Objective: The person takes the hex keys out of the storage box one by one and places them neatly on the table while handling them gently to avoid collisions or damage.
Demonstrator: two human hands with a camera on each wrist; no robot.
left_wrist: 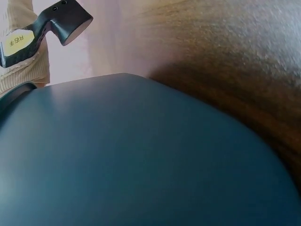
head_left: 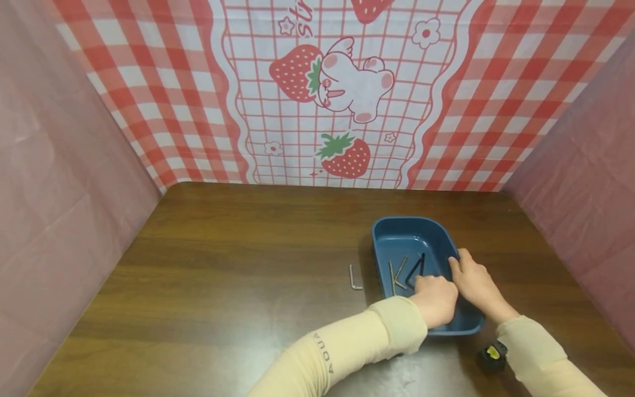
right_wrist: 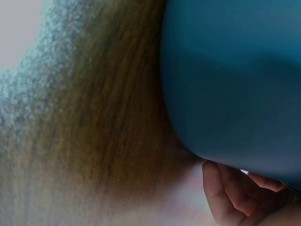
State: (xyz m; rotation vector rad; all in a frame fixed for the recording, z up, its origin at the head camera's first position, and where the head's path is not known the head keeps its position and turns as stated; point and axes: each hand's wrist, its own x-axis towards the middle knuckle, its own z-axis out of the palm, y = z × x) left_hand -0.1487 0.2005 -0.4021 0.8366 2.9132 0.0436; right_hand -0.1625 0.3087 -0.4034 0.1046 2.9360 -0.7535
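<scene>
Both hands work at a blue tray [head_left: 421, 227] that sits on the right half of the counter [head_left: 248, 242], closer to its right edge than its left and well short of the far edge. The left forearm, in a cream sleeve [head_left: 347, 339], slants in from the near side and crosses the tray's near-left wall. The left hand [head_left: 436, 300] is bent down inside the tray, knuckles up, its fingers curled under and mostly hidden, so I cannot tell whether they pinch anything. The right forearm angles in from the counter's near-right corner, and the right hand [head_left: 476, 281] grips the tray's right wall, with fingertips at the rim and bent fingers [right_wrist: 212, 181] showing against the outside in the right wrist view. Just beyond the left hand, on the tray floor, lie dark bent hex keys [head_left: 414, 268], their number hard to make out, with two dull brassy keys, one long [head_left: 392, 277] and one angled [head_left: 401, 269], to their left. A silver L-shaped key [head_left: 352, 278] lies on the counter just left of the tray. At the right wrist is a black camera mount [head_left: 492, 357] with a yellow label.
</scene>
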